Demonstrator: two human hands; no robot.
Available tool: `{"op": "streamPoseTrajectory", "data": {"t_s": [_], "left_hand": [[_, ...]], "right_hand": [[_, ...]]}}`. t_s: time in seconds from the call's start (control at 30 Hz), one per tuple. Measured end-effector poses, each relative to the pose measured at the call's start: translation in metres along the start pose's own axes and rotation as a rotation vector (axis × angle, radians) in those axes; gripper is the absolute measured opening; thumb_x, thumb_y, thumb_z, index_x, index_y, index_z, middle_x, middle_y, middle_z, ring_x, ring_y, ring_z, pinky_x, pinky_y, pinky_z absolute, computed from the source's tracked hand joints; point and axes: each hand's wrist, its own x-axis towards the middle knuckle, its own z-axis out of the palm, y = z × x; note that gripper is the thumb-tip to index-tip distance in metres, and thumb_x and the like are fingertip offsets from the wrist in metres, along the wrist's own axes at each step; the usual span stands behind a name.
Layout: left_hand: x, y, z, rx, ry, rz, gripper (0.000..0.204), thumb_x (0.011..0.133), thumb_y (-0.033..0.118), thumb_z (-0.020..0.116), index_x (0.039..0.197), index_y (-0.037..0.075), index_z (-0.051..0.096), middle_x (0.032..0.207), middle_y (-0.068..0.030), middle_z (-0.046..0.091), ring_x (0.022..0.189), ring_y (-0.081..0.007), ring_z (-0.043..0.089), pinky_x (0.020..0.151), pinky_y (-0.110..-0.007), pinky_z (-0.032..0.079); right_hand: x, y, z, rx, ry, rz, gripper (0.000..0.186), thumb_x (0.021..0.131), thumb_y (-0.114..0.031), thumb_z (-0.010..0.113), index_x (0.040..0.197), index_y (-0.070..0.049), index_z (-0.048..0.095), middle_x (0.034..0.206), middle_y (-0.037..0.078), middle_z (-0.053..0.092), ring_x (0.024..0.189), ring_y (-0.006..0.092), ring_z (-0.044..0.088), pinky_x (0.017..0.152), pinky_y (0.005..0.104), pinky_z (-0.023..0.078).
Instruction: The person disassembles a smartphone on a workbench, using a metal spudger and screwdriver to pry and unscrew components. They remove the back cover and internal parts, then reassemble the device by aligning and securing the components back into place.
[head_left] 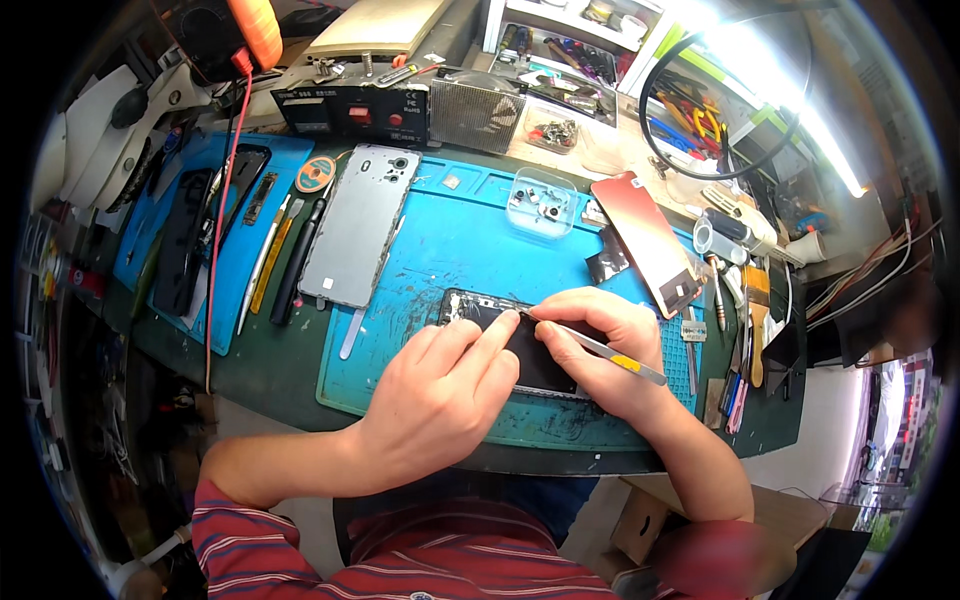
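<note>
1. While pinching silver tweezers (627, 363) between thumb and forefinger of the right hand (610, 350), pointing the tips down at the far edge of a dark, opened-up phone (545, 365).
2. Also got the left hand (440, 385) right in there: forefinger stretched out to the phone's far edge, just beside the tweezer tips, other fingers curled in. Can't tell about anything tucked inside that curl.
3. Using that phone as the landmark, btw. Lying flat on a blue work mat (430, 240), on top of a dark green desk (260, 370), and partly hidden by both hands.
4. Left of the phone and further back: grey back cover (360, 230) with camera holes at its far end. Nearer on that same side: thin silver pry tool (352, 333).
5. Straight back from the phone: clear plastic box (541, 232) with some tiny parts in it.
6. Back and to the right of the phone: reddish panel (645, 240), plus a small black sheet (606, 258). More directly right: little razor blade (693, 331).
7. Well left of the phone: black-handled tool (300, 260), yellow stick tool (268, 265) and another dark phone (185, 240).
8. Way behind the phone, slightly left: black box (355, 112) with a red switch.
9. Way off to the phone's right: clear cup (715, 238) and wooden-handled brush (757, 355).
</note>
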Motion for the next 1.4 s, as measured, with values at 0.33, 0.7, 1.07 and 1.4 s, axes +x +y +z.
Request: {"op": "streamPoseTrajectory", "data": {"t_s": [0.33, 0.7, 1.07, 1.4], "left_hand": [[0.001, 0.000, -0.002, -0.050, -0.077, -0.034, 0.021, 0.084, 0.008, 0.065, 0.103, -0.001, 0.066, 0.140, -0.0189, 0.069, 0.101, -0.0269, 0.063, 0.085, -0.039, 0.055], [-0.001, 0.001, 0.005, 0.035, -0.011, 0.033, 0.017, 0.084, 0.013, 0.063, 0.096, 0.001, 0.062, 0.136, -0.0233, 0.069, 0.094, -0.0232, 0.061, 0.081, -0.034, 0.052], [0.008, -0.007, -0.008, -0.116, -0.034, 0.006, 0.018, 0.084, 0.006, 0.065, 0.101, 0.000, 0.064, 0.123, -0.0192, 0.073, 0.087, -0.0248, 0.065, 0.074, -0.035, 0.056], [0.041, -0.051, -0.005, -0.228, -0.059, -0.058, 0.012, 0.088, 0.008, 0.079, 0.098, 0.003, 0.075, 0.096, -0.0089, 0.071, 0.087, -0.0289, 0.070, 0.075, -0.039, 0.057]], "right_hand": [[-0.003, 0.004, 0.011, -0.024, 0.040, -0.007, 0.019, 0.091, 0.000, 0.079, 0.110, -0.003, 0.079, 0.105, 0.012, 0.080, 0.090, 0.0243, 0.078, 0.077, 0.0321, 0.063], [-0.002, -0.002, 0.012, -0.059, 0.057, -0.028, 0.017, 0.092, -0.003, 0.079, 0.109, -0.003, 0.080, 0.107, 0.013, 0.081, 0.092, 0.0271, 0.079, 0.079, 0.0331, 0.064], [-0.001, 0.001, 0.012, 0.058, 0.051, 0.049, 0.019, 0.093, -0.006, 0.080, 0.111, -0.004, 0.082, 0.107, 0.014, 0.081, 0.094, 0.0260, 0.080, 0.081, 0.0331, 0.063], [-0.001, 0.004, 0.014, 0.056, 0.083, 0.004, 0.019, 0.092, -0.007, 0.081, 0.110, -0.005, 0.082, 0.105, 0.013, 0.081, 0.090, 0.0258, 0.079, 0.079, 0.0333, 0.063]]}}
